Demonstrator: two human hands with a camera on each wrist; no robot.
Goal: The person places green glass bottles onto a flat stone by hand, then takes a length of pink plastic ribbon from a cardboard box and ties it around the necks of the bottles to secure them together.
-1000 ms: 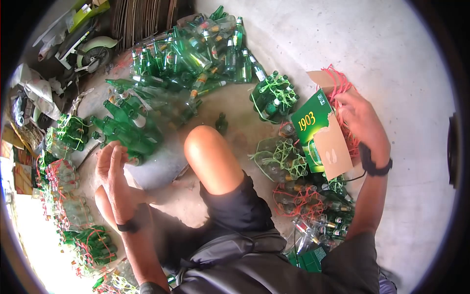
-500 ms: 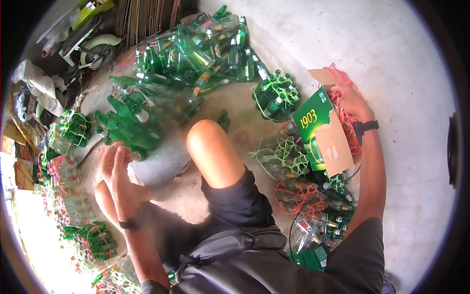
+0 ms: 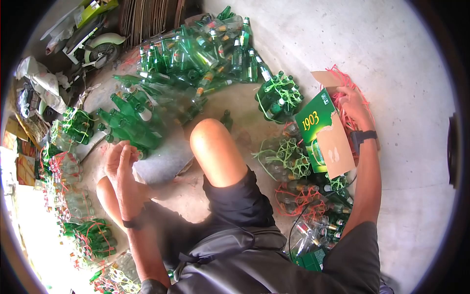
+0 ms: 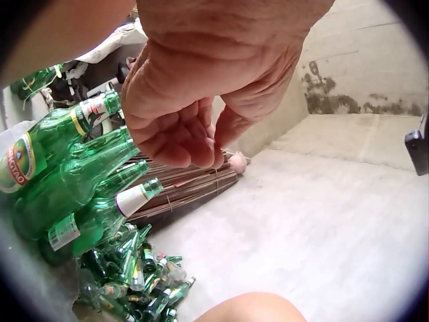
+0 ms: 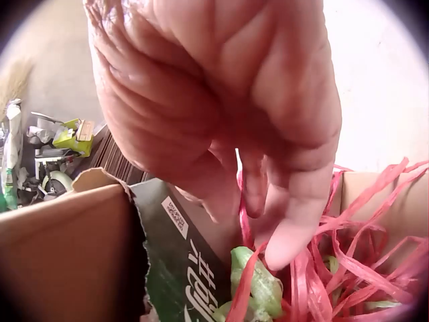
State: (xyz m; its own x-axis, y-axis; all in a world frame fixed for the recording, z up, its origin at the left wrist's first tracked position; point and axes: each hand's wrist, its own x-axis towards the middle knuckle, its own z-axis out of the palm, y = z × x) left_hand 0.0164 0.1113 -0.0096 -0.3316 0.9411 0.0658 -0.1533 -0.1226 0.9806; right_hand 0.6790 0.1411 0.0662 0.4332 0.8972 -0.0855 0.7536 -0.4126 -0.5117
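My right hand (image 3: 356, 110) reaches down into a cardboard box (image 3: 335, 152) with a torn green panel marked 1903. In the right wrist view its fingers (image 5: 295, 228) point down, spread apart, with one fingertip touching red plastic strings (image 5: 355, 248). A red strand shows in the gap between the fingers, and a piece of green plastic (image 5: 258, 285) lies below them. My left hand (image 3: 121, 164) hangs over my bent leg with loosely curled fingers, nothing visible in them. Close by that hand stands a group of green glass bottles (image 3: 129, 120), some with labels, also large in the left wrist view.
A heap of loose bottles (image 3: 196, 59) lies at the back. Bottle bundles tied with green (image 3: 279, 95) and red string (image 3: 301, 198) stand at the right; more bundles (image 3: 93, 237) line the left. Stacked flattened cardboard (image 3: 149, 19) and a small-wheeled vehicle (image 3: 100, 51) are behind.
My right hand has moved from above the box's right side down into the red strings, its fingers now lower. The left hand has stayed nearly still beside the bottles.
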